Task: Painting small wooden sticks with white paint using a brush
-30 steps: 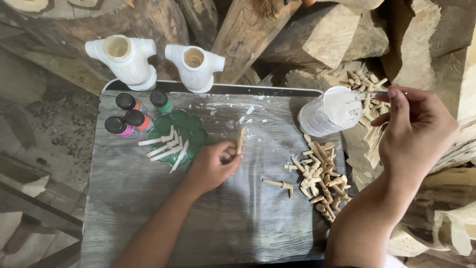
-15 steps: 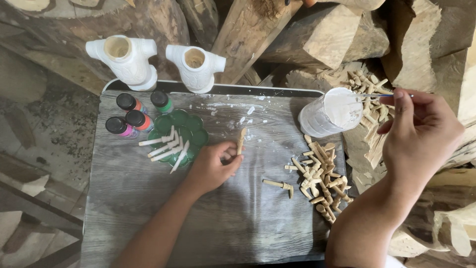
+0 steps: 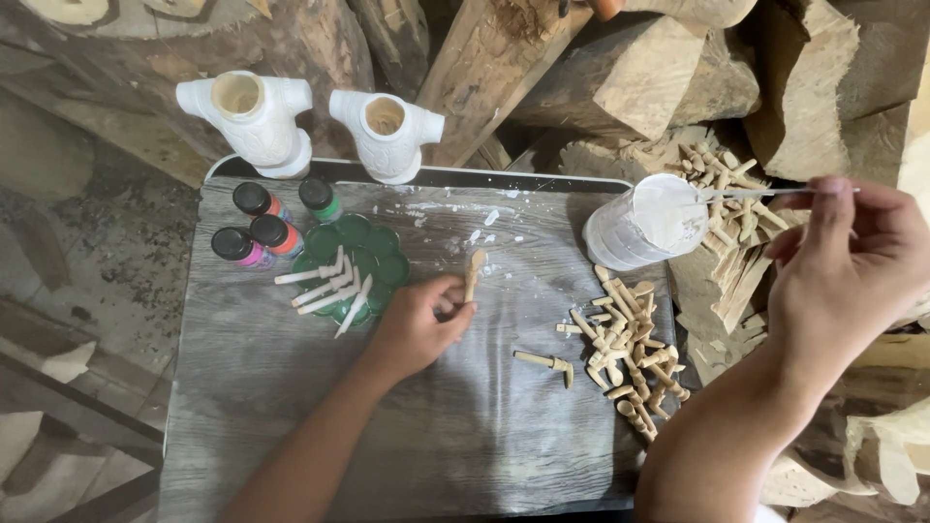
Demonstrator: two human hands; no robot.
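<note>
My left hand (image 3: 418,323) rests on the grey wood-grain board (image 3: 291,426) and pinches a small bare wooden piece (image 3: 474,271) that points away from me. My right hand (image 3: 845,271) holds a thin brush (image 3: 765,193) whose tip reaches into a tilted clear cup of white paint (image 3: 647,221) at the board's right edge. A green flower-shaped palette (image 3: 355,256) left of my left hand carries several white-painted wooden pieces (image 3: 329,289). A pile of bare wooden pieces (image 3: 628,349) lies between my two hands, with one piece (image 3: 544,361) apart from it.
Several small paint bottles (image 3: 260,225) stand at the board's far left corner. Two white carved figures (image 3: 254,114) (image 3: 386,132) stand behind the board. More bare wooden pieces (image 3: 728,184) lie on logs behind the cup. Rough wood blocks (image 3: 668,77) surround the board.
My right hand has shifted slightly to the right with the brush still in the cup. My left hand and its wooden piece have stayed in place.
</note>
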